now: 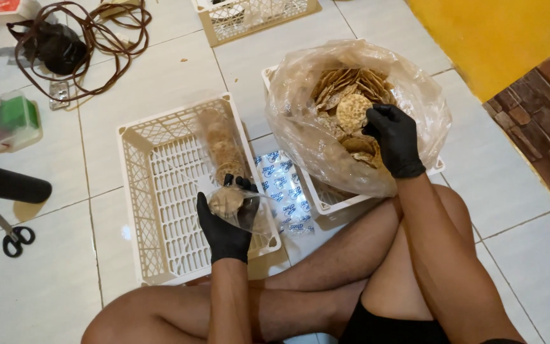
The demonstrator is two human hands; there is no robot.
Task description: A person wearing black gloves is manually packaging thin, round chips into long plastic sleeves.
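Observation:
My left hand (224,223), in a black glove, holds a long clear plastic sleeve (227,159) stacked with round brown crackers; it lies over the right side of a white plastic crate (154,191). My right hand (394,137), also gloved in black, reaches into a big clear plastic bag (300,127) full of loose crackers and pinches one round cracker (353,111) at its edge. The bag sits inside a second white crate (326,200).
A pile of small printed plastic bags (284,188) lies between the two crates. Black scissors (9,232) lie on the white tile floor at left, a tangled brown cable (90,38) at top left, another crate (256,19) at top. My bare legs cross below.

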